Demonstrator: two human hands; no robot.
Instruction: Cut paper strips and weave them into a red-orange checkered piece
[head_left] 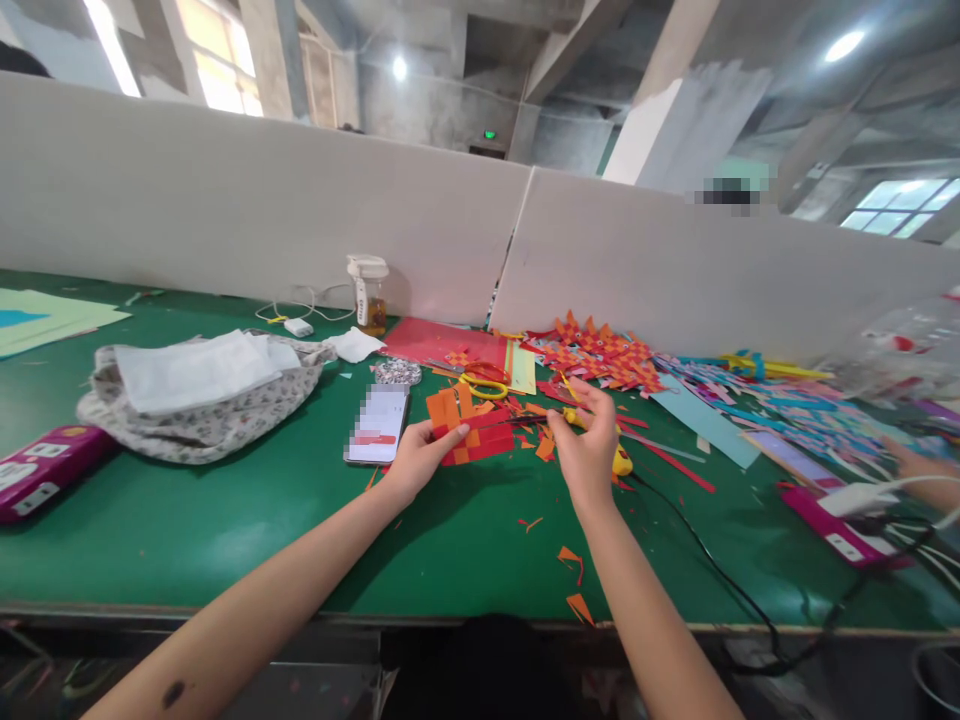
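My left hand [424, 458] pinches a piece of red and orange woven paper [491, 437] at its left side, thumb on top. Loose orange strips stick up from its upper left. My right hand [589, 440] is closed around yellow-handled scissors [571, 415]. Their dark blades point left and lie over the right part of the woven paper. Whether the blades touch the paper I cannot tell. Just under my right hand lies a yellow tool with a black cord [622, 461], mostly hidden. Orange and red paper scraps [546, 445] are scattered between the hands.
A phone [379, 425] lies left of my left hand. Behind are another pair of scissors [486, 385], a pile of woven paper pieces [592, 350] and a bottle [371, 295]. A cloth bag [202, 435] and power strips [56, 465] flank me. Another person's hand [919, 470] is far right.
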